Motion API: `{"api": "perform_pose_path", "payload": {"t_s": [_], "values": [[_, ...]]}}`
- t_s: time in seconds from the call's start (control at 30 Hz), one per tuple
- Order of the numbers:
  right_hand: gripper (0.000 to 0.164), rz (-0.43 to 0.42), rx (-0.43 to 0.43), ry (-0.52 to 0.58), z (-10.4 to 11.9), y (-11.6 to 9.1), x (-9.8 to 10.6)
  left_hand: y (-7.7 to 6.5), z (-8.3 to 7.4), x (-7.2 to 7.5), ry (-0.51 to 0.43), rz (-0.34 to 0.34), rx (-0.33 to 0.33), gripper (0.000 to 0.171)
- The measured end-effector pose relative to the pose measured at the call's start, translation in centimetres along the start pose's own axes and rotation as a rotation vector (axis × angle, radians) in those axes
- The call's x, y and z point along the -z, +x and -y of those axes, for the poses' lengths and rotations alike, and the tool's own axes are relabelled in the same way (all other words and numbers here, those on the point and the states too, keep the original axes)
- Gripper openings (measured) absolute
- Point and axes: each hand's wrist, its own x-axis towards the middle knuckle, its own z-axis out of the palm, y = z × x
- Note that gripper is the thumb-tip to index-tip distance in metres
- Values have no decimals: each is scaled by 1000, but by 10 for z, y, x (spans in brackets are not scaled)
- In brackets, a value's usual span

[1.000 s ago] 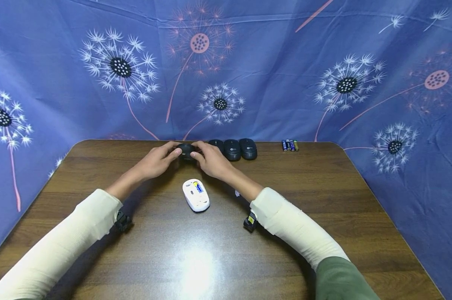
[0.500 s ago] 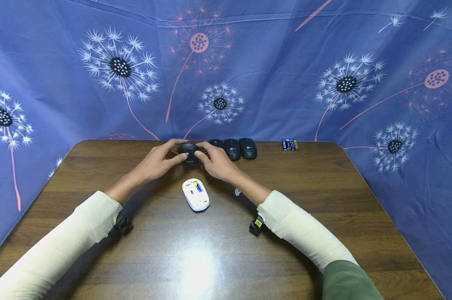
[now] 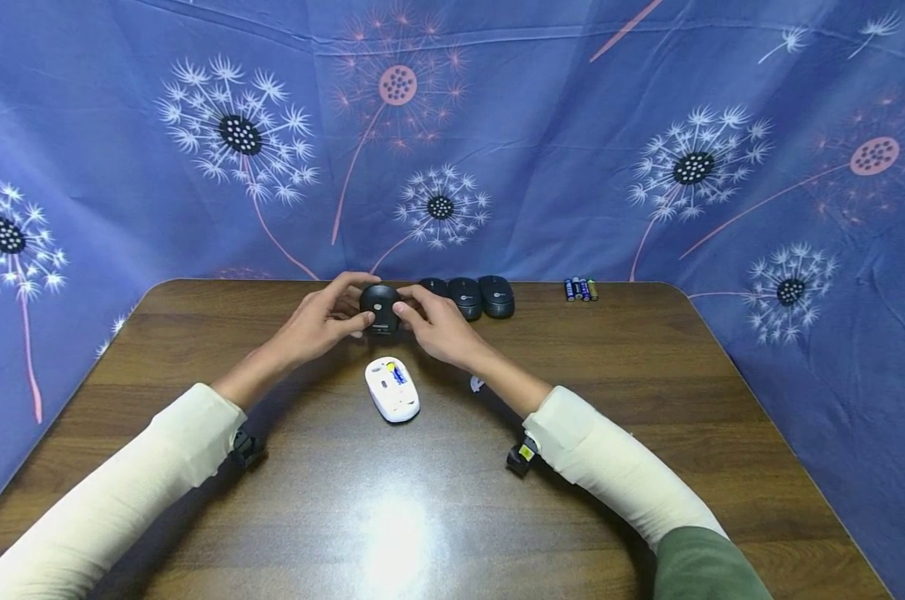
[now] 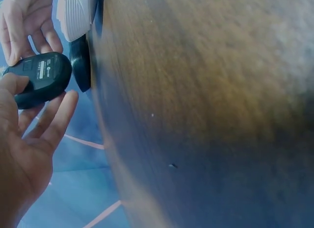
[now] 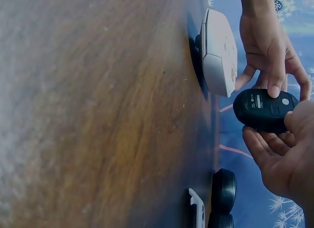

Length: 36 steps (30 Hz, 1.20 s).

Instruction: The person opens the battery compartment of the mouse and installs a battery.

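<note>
Both hands hold a black computer mouse (image 3: 380, 305) at the back of the table, its underside turned up towards the head camera. The left hand (image 3: 316, 323) pinches its left side between thumb and fingers. From the other side the right hand (image 3: 445, 329) grips it the same way. A pale label shows on the mouse (image 4: 41, 76) in the left wrist view. Nearer the person lies a white mouse (image 3: 392, 400) upside down, its battery bay uncovered with a blue and yellow battery (image 3: 397, 373) inside. A small white cover piece (image 3: 476, 384) lies beside the right forearm, partly hidden.
Several black mice (image 3: 465, 298) stand in a row just right of the hands, along the back edge. Farther right, several batteries (image 3: 581, 290) lie side by side. A blue patterned cloth (image 3: 542, 167) hangs behind the wooden table (image 3: 647, 392).
The black mouse has been tilted so that its underside now faces the head camera, and it has shifted slightly right. The right forearm has moved a little right and nearer the person.
</note>
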Motion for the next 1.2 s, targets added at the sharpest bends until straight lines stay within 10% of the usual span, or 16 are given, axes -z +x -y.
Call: {"api": "perform_pose_path", "payload": {"t_s": [0.63, 1.2], "values": [[58, 2, 248, 26, -5, -3, 16, 3, -4, -11, -264, -11, 18, 56], [51, -73, 299, -67, -3, 0, 11, 4, -6, -15, -346, -57, 70, 55]]}}
